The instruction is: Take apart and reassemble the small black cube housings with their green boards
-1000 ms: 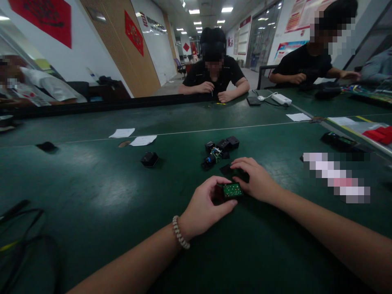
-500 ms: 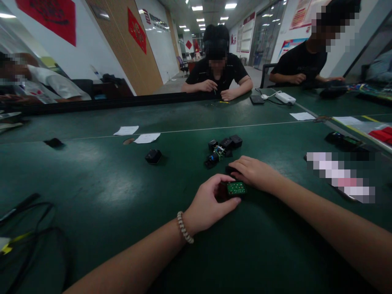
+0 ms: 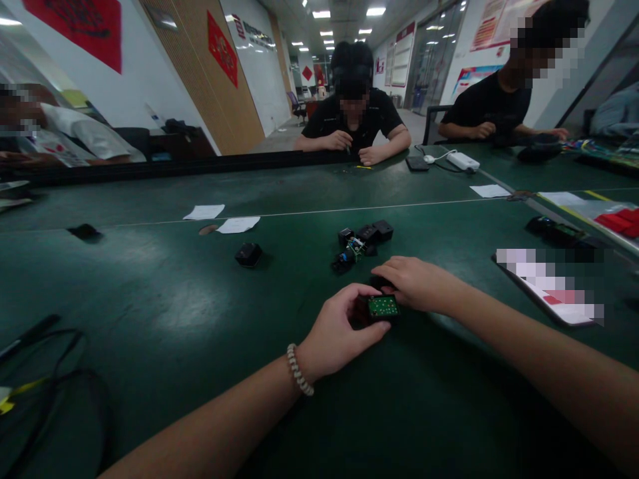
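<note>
My left hand [image 3: 339, 326], with a beaded bracelet at the wrist, grips a small black casing by its sides between thumb and fingers. A green circuit board [image 3: 383, 306] with solder dots faces up in that casing. Just behind it, my right hand [image 3: 414, 283] curls its fingers over a black piece [image 3: 380, 282], mostly hidden under the fingers. Beyond both hands lies a small heap of black housings [image 3: 374, 231] and a wired electronic part [image 3: 353, 249]. A separate black block [image 3: 248, 254] sits to the left of them.
Black cables [image 3: 54, 379] lie at the left edge. A phone-like slab [image 3: 554, 293] and dark parts [image 3: 559, 229] are on the right. White papers [image 3: 239, 225] lie further back. A person in black [image 3: 357, 113] sits opposite; others sit at both sides.
My right hand has shifted slightly closer to the casing, with the black piece under its fingers. My left hand keeps its grip. The view has moved a little.
</note>
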`<move>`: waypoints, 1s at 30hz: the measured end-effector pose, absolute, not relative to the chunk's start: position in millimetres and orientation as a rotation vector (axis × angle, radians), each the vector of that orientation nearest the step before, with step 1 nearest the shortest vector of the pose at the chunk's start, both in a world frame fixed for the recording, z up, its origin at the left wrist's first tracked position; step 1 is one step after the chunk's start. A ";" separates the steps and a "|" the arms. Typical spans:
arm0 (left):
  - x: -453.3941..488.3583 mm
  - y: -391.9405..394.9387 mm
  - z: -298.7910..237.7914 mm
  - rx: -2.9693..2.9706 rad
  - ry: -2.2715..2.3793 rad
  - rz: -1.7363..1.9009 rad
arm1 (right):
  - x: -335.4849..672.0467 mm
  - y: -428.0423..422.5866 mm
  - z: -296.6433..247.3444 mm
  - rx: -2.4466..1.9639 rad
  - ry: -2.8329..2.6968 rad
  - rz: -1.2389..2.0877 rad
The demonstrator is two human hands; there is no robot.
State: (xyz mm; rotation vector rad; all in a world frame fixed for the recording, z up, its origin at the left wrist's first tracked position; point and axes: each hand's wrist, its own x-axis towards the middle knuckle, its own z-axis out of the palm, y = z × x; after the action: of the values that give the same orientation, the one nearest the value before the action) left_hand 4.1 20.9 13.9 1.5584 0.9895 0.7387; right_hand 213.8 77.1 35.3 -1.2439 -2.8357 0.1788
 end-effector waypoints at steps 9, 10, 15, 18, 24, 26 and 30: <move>4.0 21.9 8.6 1.567 0.980 0.742 | 204.4 82.1 47.1 -1.177 -3.030 0.104; 4.1 22.0 8.1 1.564 0.978 0.745 | 204.0 82.5 47.3 -1.175 -3.039 0.095; 5.7 21.1 8.8 1.545 0.972 0.761 | 203.5 84.5 43.7 -1.132 -3.053 0.032; 5.9 20.8 10.7 1.541 0.972 0.757 | 204.4 84.9 41.2 -1.087 -3.058 -0.006; 5.3 21.6 14.5 1.551 0.985 0.747 | 205.7 84.6 39.9 -1.028 -3.080 -0.061; 5.7 21.6 15.8 1.554 0.996 0.734 | 206.2 85.1 38.6 -1.015 -3.084 -0.078; 6.5 21.2 17.5 1.564 1.011 0.727 | 206.4 85.8 35.7 -1.009 -3.081 -0.128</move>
State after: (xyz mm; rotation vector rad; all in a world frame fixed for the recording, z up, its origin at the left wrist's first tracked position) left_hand 6.5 21.2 17.5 1.5641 1.0108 0.7267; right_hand 206.4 85.8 35.7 -1.0093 -3.0814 -0.1282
